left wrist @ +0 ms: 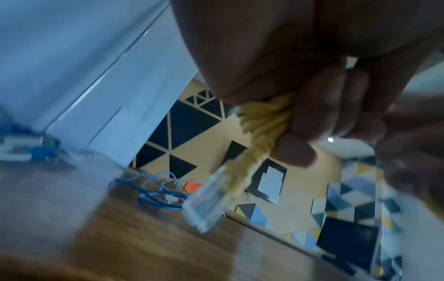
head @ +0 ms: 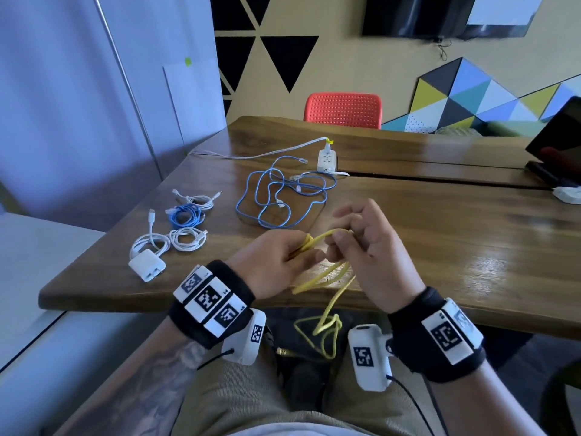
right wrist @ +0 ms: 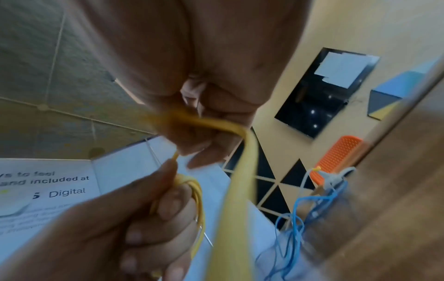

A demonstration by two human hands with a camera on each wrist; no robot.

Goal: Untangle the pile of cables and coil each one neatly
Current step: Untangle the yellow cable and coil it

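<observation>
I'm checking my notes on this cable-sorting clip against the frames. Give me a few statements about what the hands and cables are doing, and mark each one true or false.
1. Both hands hold the yellow cable. True: the left hand grips its coiled turns and the right hand pinches a strand.
2. The loose blue cable is already coiled. False: it lies in a loose tangle on the table.
3. The yellow cable's clear plug sticks out below the left hand. True.
4. The white charger sits to the right of the hands. False: it sits to their left, near the table edge.
5. All of the yellow cable lies on the table. False: part hangs off the near edge toward the lap.
</observation>
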